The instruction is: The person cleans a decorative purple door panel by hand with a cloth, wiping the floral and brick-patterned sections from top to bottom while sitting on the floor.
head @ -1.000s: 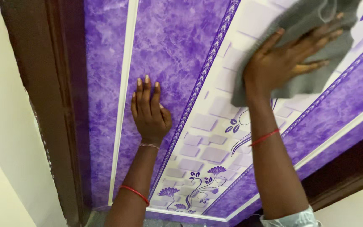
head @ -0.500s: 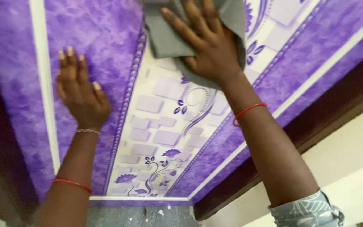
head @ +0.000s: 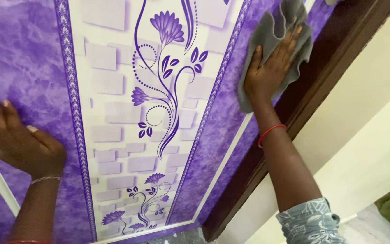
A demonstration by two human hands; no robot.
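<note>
Shifted rightward since earlier: grey cloth [head: 274,43] now pressed flat by right hand [head: 269,72] on door panel [head: 19,54] near brown frame [head: 321,68]. Left hand [head: 16,140] braced, open. Loose folds above the grip could be snagged there.

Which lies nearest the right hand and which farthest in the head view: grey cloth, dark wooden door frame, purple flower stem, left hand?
From the right hand:
1. Grey cloth, under its palm.
2. Dark wooden door frame, just to its right.
3. Purple flower stem, on the middle panel.
4. Left hand, at the far left edge.
</note>
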